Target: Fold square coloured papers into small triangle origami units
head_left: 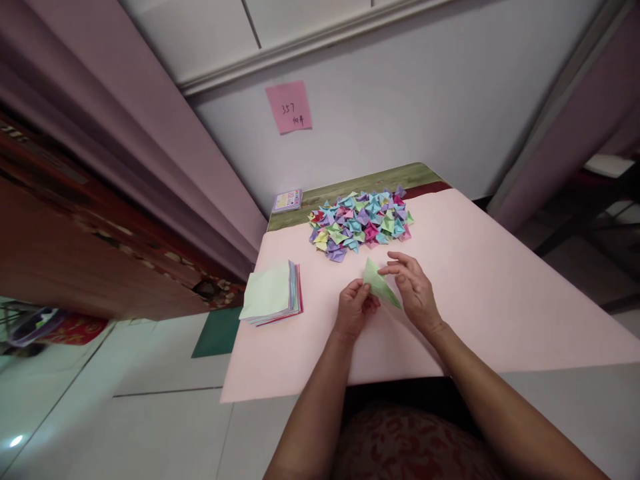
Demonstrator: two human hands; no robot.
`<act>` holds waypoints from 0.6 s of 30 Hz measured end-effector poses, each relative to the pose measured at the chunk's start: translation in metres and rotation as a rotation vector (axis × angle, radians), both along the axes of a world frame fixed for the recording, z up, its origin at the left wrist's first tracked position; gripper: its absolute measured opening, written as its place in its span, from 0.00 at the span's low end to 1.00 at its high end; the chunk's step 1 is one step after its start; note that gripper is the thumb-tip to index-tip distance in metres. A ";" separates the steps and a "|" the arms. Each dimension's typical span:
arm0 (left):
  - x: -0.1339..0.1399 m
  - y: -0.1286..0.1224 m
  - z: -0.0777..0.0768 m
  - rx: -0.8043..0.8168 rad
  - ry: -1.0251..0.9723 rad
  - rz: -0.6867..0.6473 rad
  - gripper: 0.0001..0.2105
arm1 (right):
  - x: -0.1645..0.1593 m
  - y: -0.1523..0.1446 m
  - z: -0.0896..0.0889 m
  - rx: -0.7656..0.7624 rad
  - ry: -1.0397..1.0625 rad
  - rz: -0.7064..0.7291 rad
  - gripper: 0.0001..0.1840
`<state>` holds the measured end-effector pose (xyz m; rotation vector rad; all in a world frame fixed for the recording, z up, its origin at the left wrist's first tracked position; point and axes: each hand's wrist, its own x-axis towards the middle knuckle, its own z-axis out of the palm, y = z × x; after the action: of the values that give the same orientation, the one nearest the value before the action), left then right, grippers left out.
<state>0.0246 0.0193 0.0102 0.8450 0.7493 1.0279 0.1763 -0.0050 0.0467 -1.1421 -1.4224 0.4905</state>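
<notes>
a green paper sheet (381,287), folded to a triangle, sits just above the pink desk (475,280), pinched by the left hand (354,312) and right hand (414,287). beyond lies a heap of finished folded pieces (361,223); a stack of unfolded sheets (273,295) waits at left, so much remains.

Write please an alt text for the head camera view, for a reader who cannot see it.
Two bare hands, left hand and right hand, hold a folded light-green paper over a pink table cover. Behind lies a heap of small colourful folded paper pieces; a stack of coloured paper sheets lies left.
</notes>
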 end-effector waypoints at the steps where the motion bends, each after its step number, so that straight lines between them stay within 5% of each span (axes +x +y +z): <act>1: 0.000 0.000 -0.001 0.002 -0.002 -0.001 0.16 | 0.001 0.000 -0.002 0.008 -0.027 -0.006 0.23; 9: 0.000 0.002 -0.004 -0.012 -0.020 0.054 0.15 | 0.009 -0.001 -0.013 0.091 -0.488 -0.012 0.23; 18: -0.001 0.003 -0.007 -0.005 -0.012 0.041 0.16 | 0.020 0.000 -0.013 0.103 -0.474 0.086 0.17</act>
<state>0.0236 0.0226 0.0030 0.8214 0.7618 1.0661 0.1967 -0.0051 0.0336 -1.1631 -1.8885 0.2062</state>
